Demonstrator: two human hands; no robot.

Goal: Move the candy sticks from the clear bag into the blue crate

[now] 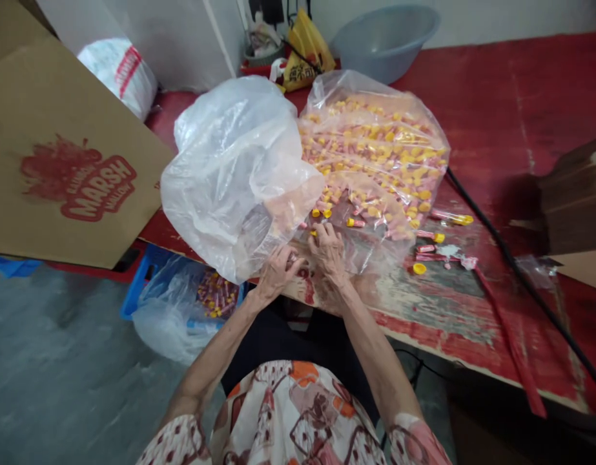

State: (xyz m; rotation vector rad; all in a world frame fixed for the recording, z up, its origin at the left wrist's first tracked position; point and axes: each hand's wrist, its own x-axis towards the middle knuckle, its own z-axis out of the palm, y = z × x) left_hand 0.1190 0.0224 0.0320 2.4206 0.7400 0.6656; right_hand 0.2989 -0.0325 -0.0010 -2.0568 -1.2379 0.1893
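Observation:
Near the table's front edge, my left hand (277, 271) is closed, its fingers curled round something small and pinkish that I cannot make out. Close beside it, my right hand (328, 253) is bent over the open mouth of a clear plastic bag (370, 248). A small tube with a yellow cap (314, 233) shows at the right fingertips, mostly hidden by them. Many pink tubes with yellow caps (375, 152) fill the clear bag. Against my left hand rests a puffed-up whitish plastic bag (230, 168); its contents are hidden.
Loose tubes (426, 236) and a yellow cap (419, 268) lie right of the bag on the worn red table (472, 116). A black cable (505, 248) crosses there. A cardboard box (75, 142) stands left, above a blue crate (133, 290) with more tubes. A basin (385, 42) sits behind.

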